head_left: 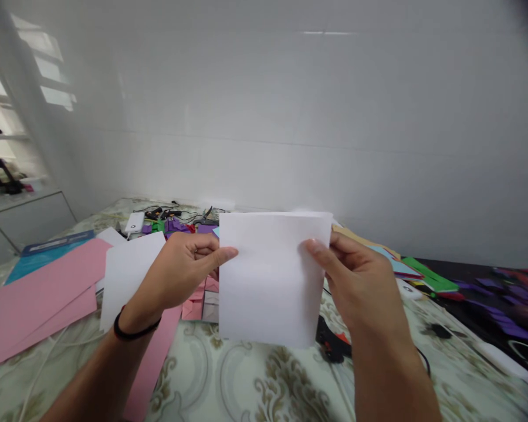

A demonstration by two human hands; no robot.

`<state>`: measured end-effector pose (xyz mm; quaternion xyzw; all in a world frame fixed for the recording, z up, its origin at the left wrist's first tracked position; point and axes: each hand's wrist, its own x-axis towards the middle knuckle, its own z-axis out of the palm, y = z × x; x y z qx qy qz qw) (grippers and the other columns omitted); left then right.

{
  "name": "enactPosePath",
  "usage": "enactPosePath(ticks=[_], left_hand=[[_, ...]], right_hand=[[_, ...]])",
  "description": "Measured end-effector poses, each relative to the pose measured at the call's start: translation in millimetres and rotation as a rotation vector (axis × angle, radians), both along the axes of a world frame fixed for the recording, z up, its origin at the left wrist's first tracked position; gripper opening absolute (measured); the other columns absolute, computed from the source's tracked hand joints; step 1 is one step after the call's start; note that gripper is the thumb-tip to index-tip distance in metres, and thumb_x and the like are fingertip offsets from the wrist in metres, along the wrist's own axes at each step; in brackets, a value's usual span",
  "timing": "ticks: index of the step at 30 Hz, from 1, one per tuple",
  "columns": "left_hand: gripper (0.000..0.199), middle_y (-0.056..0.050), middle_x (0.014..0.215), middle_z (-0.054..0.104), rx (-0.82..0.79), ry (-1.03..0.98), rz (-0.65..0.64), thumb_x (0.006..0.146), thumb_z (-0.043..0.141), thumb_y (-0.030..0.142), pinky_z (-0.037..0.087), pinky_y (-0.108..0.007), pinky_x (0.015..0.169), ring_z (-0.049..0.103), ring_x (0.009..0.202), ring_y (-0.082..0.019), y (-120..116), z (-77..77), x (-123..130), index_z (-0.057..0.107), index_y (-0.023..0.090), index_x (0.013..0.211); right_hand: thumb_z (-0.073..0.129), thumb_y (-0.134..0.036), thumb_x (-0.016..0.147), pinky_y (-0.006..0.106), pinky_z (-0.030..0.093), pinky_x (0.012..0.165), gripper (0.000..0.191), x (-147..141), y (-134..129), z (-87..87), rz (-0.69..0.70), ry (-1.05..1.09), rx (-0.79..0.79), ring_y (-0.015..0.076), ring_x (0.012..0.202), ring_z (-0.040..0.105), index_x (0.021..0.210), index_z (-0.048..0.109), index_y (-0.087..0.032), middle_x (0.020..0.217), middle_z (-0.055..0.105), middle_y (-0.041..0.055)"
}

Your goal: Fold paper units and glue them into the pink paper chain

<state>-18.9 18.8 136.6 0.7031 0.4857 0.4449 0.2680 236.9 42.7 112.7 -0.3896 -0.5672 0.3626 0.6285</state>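
A white paper (268, 284) is held up over the patterned table (211, 375), in front of the wall (264, 117). Its left edge is pinched in the grip of the left hand (182, 266), with the thumb laid on the front; its upper right side is pinched in the same way by the right hand (367, 278). A second edge is shown along the top, but whether the paper is folded or doubled cannot be told. A black band (132, 335) is worn on the left wrist. Beyond that hand, a white sheet (124, 272) and large pink sheets (48, 284) are spread near a blue packet (48, 256). Folded pink pieces (192, 308) are partly hidden behind the paper. A black tool (333, 347) is seen just beside the paper's lower right corner, and green paper (429, 275) is placed farther right.
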Motion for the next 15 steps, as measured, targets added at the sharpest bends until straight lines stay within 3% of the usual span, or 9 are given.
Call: enactPosePath(ticks=[4, 6, 8, 10, 11, 12, 15], left_hand=[[0.045, 0.000, 0.060, 0.065, -0.020, 0.013, -0.008, 0.091, 0.069, 0.050, 0.044, -0.023, 0.053, 0.061, 0.057, -0.014, 2.4, -1.1, -0.7, 0.064, 0.017, 0.061], [0.036, -0.002, 0.067, 0.069, -0.035, -0.065, -0.053, 0.090, 0.071, 0.046, 0.050, -0.024, 0.058, 0.066, 0.064, -0.016, 4.1, -2.3, 0.2, 0.070, 0.016, 0.070], [0.025, -0.003, 0.083, 0.075, -0.026, -0.225, -0.110, 0.088, 0.076, 0.040, 0.057, -0.026, 0.068, 0.072, 0.076, -0.018, 5.7, -4.0, 1.8, 0.077, 0.019, 0.101], [0.053, -0.003, 0.094, 0.076, 0.016, -0.351, -0.120, 0.085, 0.080, 0.035, 0.060, -0.028, 0.073, 0.073, 0.081, -0.018, 7.0, -5.7, 3.1, 0.067, 0.028, 0.136], [0.062, -0.003, 0.096, 0.077, 0.042, -0.370, -0.106, 0.084, 0.082, 0.034, 0.061, -0.028, 0.073, 0.072, 0.079, -0.017, 7.4, -6.3, 3.4, 0.063, 0.031, 0.143], [0.062, -0.003, 0.095, 0.077, 0.066, -0.359, -0.083, 0.083, 0.083, 0.034, 0.060, -0.027, 0.071, 0.071, 0.077, -0.017, 7.8, -6.8, 3.4, 0.064, 0.032, 0.142], [0.039, -0.001, 0.077, 0.072, 0.138, -0.263, 0.008, 0.082, 0.084, 0.037, 0.054, -0.024, 0.060, 0.063, 0.066, -0.014, 8.2, -6.7, 1.9, 0.080, 0.028, 0.120]], right_hand=[[0.086, -0.048, 0.081, 0.022, 0.048, 0.056, 0.025, -0.8, -0.5, 1.5, 0.001, 0.040, -0.027, 0.0143, 0.066, 0.063, 0.089, 0.082, -0.024, 0.077, 0.076, 0.0020], [0.087, -0.047, 0.080, 0.022, 0.044, 0.053, 0.026, -1.7, -0.9, 2.5, -0.013, 0.038, -0.046, 0.0125, 0.061, 0.059, 0.085, 0.080, -0.023, 0.073, 0.074, 0.0012], [0.086, -0.048, 0.080, 0.021, 0.041, 0.052, 0.028, -2.6, -1.3, 3.5, -0.007, 0.024, -0.070, 0.0114, 0.059, 0.057, 0.081, 0.078, -0.021, 0.069, 0.071, 0.0004], [0.086, -0.049, 0.080, 0.021, 0.037, 0.049, 0.032, -3.5, -1.9, 4.0, 0.001, -0.001, -0.101, 0.0104, 0.055, 0.053, 0.075, 0.074, -0.019, 0.064, 0.068, -0.0004], [0.086, -0.049, 0.079, 0.021, 0.036, 0.048, 0.034, -4.0, -2.3, 4.0, 0.006, -0.015, -0.117, 0.0101, 0.054, 0.052, 0.073, 0.073, -0.019, 0.063, 0.066, -0.0007], [0.086, -0.050, 0.079, 0.021, 0.035, 0.048, 0.035, -4.5, -2.7, 3.9, 0.011, -0.027, -0.129, 0.0100, 0.053, 0.051, 0.072, 0.072, -0.019, 0.062, 0.066, -0.0008], [0.085, -0.051, 0.079, 0.021, 0.037, 0.049, 0.035, -6.1, -3.6, 3.1, 0.022, -0.057, -0.143, 0.0106, 0.054, 0.054, 0.074, 0.073, -0.018, 0.063, 0.067, -0.0001]])
